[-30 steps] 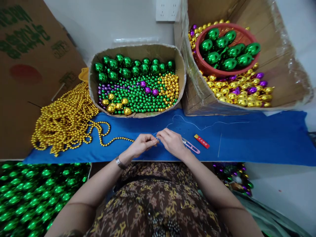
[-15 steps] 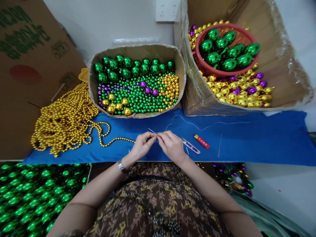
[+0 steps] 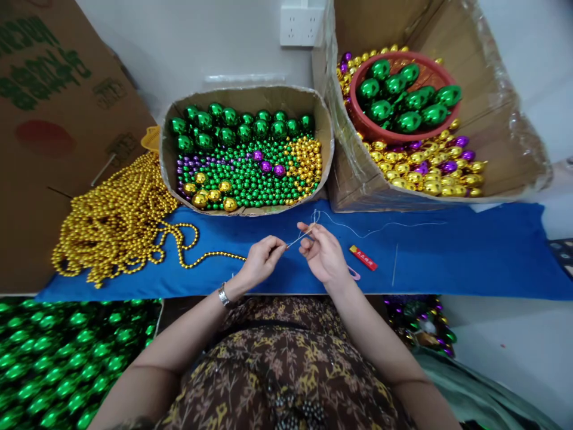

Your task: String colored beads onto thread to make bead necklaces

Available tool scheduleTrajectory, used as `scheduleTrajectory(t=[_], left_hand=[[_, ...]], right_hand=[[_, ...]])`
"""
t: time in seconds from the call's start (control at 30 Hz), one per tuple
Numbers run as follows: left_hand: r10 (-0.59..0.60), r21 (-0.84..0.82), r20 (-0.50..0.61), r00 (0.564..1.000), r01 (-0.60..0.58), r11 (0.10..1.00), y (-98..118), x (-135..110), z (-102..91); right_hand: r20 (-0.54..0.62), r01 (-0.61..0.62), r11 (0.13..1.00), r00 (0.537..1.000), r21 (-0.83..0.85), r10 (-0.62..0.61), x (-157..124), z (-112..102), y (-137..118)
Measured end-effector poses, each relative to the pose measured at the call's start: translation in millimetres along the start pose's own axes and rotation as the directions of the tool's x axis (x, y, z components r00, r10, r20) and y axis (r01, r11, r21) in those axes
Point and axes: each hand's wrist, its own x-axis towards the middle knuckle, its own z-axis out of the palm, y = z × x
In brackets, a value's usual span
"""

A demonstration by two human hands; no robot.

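Over the blue cloth (image 3: 447,263), my left hand (image 3: 262,263) pinches one end of a thin needle (image 3: 298,239). My right hand (image 3: 324,254) pinches the needle's far end, where a white thread (image 3: 380,227) trails off to the right. A strand of gold beads (image 3: 210,255) runs from my left hand to a big heap of gold bead strings (image 3: 114,218) at the left. Pink snips (image 3: 356,273) lie partly hidden under my right hand, beside a red lighter (image 3: 364,257).
A cardboard box (image 3: 246,98) of green, gold and purple beads stands behind my hands. A larger box (image 3: 505,119) at the right holds gold balls and a red bowl (image 3: 358,116) of green balls. Green beads (image 3: 67,358) fill a bin at lower left.
My hands have drawn slightly apart; the right one lifted toward the box and pulled the needle out between them. The view tilted a little.
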Motion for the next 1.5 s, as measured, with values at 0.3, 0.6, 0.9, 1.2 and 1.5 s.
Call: scheduleTrajectory(t=[0.3,0.6,0.9,1.2,1.5], left_hand=[[-0.041,0.007,0.222,0.974,0.04,0.999,-19.9,-1.6,-21.6],[-0.047,0.108,0.405,0.913,0.003,0.994,-5.6,-12.1,-47.1],[-0.11,0.535,0.375,0.92,-0.118,0.837,-45.3,-56.6,-98.9],[-0.155,0.451,0.305,0.94,0.001,0.892,-66.6,-79.5,-106.7],[-0.25,0.467,0.212,0.945,0.126,0.875,-71.0,-81.7,-100.2]], right_hand=[[0.43,0.618,0.455,0.78,-0.641,-0.454,-11.8,2.7,-5.2],[0.792,0.634,-0.577,0.61,-0.515,-0.036,-4.6,-30.7,3.2],[0.611,0.425,-0.611,0.782,-0.668,-0.124,-39.3,-117.7,-37.0],[0.455,0.315,-0.605,0.886,-0.731,-0.089,-52.4,-145.6,-17.4],[0.418,0.295,-0.625,0.907,-0.722,-0.055,-50.4,-148.3,-8.1]])
